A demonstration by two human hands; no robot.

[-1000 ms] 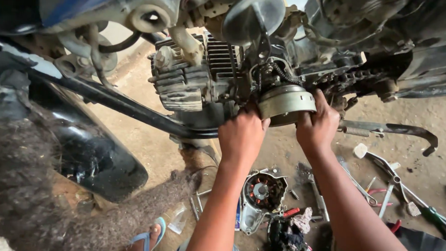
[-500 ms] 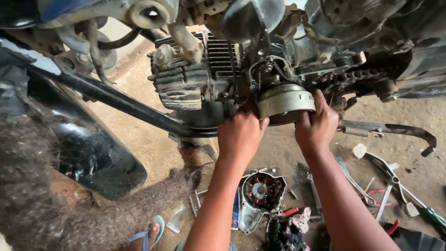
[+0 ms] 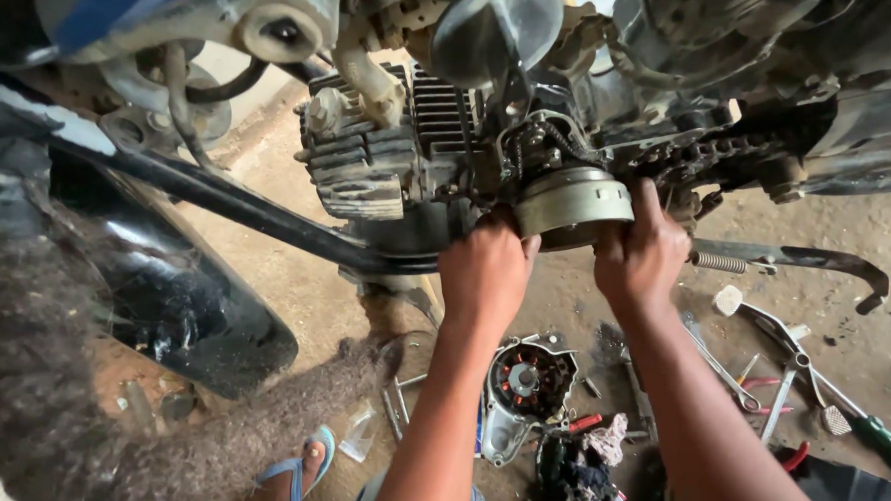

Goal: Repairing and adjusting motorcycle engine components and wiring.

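Hands on flywheel drum (image 3: 575, 202) (grey, round, on the motorcycle engine's side) | left hand (image 3: 485, 267) curled around drum's lower left edge | right hand (image 3: 642, 254) gripping its right rim, thumb up | stator cover (image 3: 525, 389) and wrenches (image 3: 761, 359) on floor below drum

The ground here is a bare grey concrete floor (image 3: 847, 223), dusty, stained dark in patches and lit by soft daylight. To one side it gives way to a strip of reddish-brown packed dirt (image 3: 261, 122). Scattered metal hand tools (image 3: 761, 354) lie across the concrete, beside a crumpled dirty rag (image 3: 581, 467). A dark, matted fibre mat (image 3: 49, 384) spreads over the near corner, with 1 blue flip-flop sandal (image 3: 296, 464) at its edge.
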